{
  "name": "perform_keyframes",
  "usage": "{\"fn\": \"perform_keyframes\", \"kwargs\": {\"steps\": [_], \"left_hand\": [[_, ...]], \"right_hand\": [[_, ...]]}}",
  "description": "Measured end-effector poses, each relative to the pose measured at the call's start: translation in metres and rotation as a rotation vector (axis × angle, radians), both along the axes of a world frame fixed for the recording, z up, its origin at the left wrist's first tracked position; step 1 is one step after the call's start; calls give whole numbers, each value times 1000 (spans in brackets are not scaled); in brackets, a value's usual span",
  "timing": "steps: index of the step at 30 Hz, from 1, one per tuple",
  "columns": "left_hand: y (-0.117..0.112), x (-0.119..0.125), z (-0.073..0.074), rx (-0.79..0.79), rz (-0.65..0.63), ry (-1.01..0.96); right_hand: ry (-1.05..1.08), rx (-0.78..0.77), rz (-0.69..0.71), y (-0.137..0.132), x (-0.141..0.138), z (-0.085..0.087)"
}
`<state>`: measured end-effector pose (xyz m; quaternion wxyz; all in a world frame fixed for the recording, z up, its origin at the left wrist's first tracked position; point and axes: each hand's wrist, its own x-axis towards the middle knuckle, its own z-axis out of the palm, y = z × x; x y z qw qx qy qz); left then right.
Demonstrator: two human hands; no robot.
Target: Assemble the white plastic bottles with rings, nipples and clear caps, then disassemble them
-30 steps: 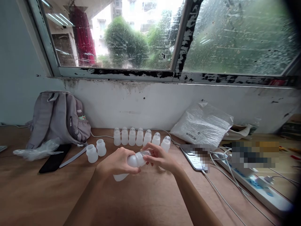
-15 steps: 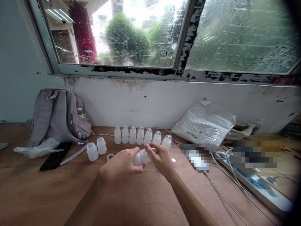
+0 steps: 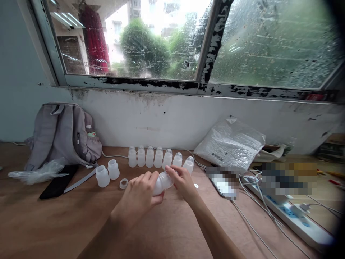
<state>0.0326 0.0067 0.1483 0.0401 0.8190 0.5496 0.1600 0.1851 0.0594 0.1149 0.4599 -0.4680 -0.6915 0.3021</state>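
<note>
My left hand [image 3: 140,196] is wrapped round the body of a small translucent white bottle [image 3: 161,182] held on its side above the wooden table [image 3: 54,223]. The fingers of my right hand [image 3: 181,180] pinch the bottle's clear cap end. Behind the hands, several capped bottles [image 3: 158,157] stand in a row near the wall. Two uncapped bottles [image 3: 107,172] stand to the left. A small white ring [image 3: 123,183] lies on the table just left of my left hand, and a tiny disc [image 3: 196,186] lies to the right.
A grey backpack [image 3: 63,133] leans at the back left, with a crumpled clear bag [image 3: 37,173], a black phone [image 3: 58,181] and a flat grey strip [image 3: 81,181] before it. A white plastic bag [image 3: 231,144], cables and a power strip [image 3: 299,221] fill the right side.
Both hands lifted the bottle slightly and shifted it away from me. The small ring and the disc on the table came into view beside the hands. The view drifted a little.
</note>
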Motion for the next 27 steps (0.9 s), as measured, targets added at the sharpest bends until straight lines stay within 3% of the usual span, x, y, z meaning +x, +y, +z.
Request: {"fn": "perform_keyframes", "kwargs": {"steps": [13,15,17,19,21,23,27], "left_hand": [[-2,-21,18,-365,-211,-181],[-4,-28,21,-394,-233,-188],[-6,-39,24,-411,-214,-189],[-9,-50,26,-400,-117,-195],[-11,-58,28,-338,29,-186],[-9,-60,27,-270,134,-155],[-2,-54,21,-260,150,-119]], "right_hand": [[-30,267,81,-19,2,0],[39,294,13,-16,13,3],[200,303,-165,-9,29,8],[305,259,-301,1,44,15],[212,177,-273,9,52,19],[-21,96,-185,15,51,17],[-505,76,-98,28,38,-18]]}}
